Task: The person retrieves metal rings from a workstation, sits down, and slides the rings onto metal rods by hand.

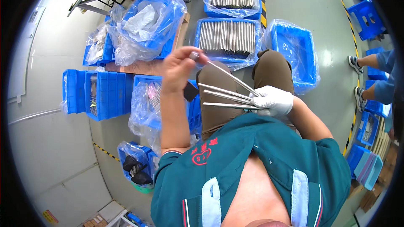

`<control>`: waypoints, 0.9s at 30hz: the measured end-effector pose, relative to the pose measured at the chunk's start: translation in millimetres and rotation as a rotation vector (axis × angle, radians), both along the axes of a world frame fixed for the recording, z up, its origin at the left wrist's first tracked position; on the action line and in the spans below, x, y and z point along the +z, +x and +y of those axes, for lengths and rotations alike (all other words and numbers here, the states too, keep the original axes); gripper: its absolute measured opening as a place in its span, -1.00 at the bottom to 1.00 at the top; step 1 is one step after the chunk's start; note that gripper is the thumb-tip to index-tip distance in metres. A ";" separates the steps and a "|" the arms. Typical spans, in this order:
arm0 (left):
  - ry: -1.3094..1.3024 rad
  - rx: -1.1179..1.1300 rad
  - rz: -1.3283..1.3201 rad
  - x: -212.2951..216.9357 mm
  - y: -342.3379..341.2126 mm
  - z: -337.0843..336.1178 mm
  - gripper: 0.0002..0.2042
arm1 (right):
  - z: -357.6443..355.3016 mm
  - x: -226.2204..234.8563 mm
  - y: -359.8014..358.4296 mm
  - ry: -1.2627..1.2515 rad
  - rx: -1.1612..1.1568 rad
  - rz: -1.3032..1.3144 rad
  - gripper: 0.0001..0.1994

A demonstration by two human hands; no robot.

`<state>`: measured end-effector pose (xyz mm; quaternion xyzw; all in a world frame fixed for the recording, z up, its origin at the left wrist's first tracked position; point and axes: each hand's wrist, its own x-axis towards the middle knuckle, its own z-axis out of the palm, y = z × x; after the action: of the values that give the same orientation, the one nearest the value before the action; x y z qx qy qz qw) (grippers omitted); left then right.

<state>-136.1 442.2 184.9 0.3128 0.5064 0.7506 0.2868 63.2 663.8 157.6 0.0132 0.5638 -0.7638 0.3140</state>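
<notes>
Metal rods [227, 96], thin and silvery, fan out over the person's lap from the gloved right hand [273, 101], which is clenched around their ends. The bare left hand [179, 69] pinches the far tip of the uppermost rod, raised above the knees. Blue crates [229, 38] of similar rods sit on the floor beyond.
</notes>
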 end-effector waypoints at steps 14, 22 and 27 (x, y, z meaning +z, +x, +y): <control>0.624 -0.159 -1.414 -74.1 101.9 101.2 -0.58 | -33.3 16.4 -52.4 -0.033 -0.828 0.376 -0.88; 0.206 -0.036 -1.241 -104.6 93.4 85.7 -0.61 | -21.6 46.5 -65.5 -0.170 -1.055 0.452 -0.81; -0.150 0.428 -0.601 -74.2 75.6 64.3 -0.77 | 32.2 49.7 -38.5 -0.706 -0.941 0.190 -0.70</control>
<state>-60.6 506.6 110.6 -0.0563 0.5072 0.8127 0.2813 24.7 696.0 207.3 0.0880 0.2348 -0.9600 -0.1245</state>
